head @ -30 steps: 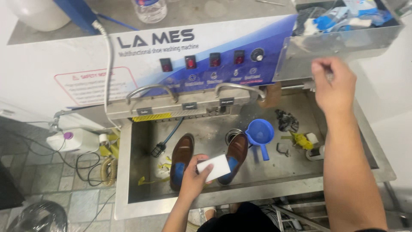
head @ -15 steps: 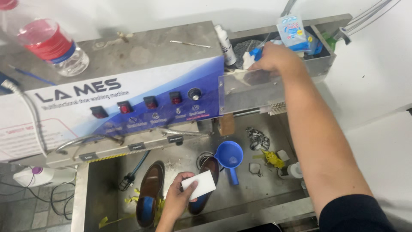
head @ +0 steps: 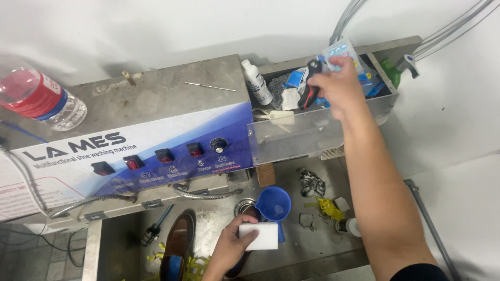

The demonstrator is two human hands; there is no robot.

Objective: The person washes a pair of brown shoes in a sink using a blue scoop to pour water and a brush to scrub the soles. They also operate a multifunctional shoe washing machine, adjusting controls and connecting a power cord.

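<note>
My left hand (head: pixel 228 252) sits low over the steel sink (head: pixel 312 255) and grips a white sponge block (head: pixel 259 235). Just left of it a brown leather shoe (head: pixel 179 242) lies in the sink, and a second shoe is mostly hidden under the hand. Beside the sponge stands a blue scoop (head: pixel 274 204). My right hand (head: pixel 341 88) reaches up into the clear-fronted tray (head: pixel 302 138) on top of the machine. Its fingers pinch a small blue and white packet (head: pixel 341 52). A black and red tool (head: pixel 311 86) lies in the tray just left of that hand.
The blue and white control panel (head: pixel 156 156) carries several switches and a knob. On the machine top stand a plastic bottle of pink liquid (head: pixel 39 99) and a white bottle (head: pixel 257 82). Rags and small bits (head: pixel 323 205) litter the sink. Metal hoses (head: pixel 205 193) hang below the panel.
The view has tilted up. My right hand moved from the tray's front edge up into the tray and closed on the packet. My left hand kept the sponge over the shoes.
</note>
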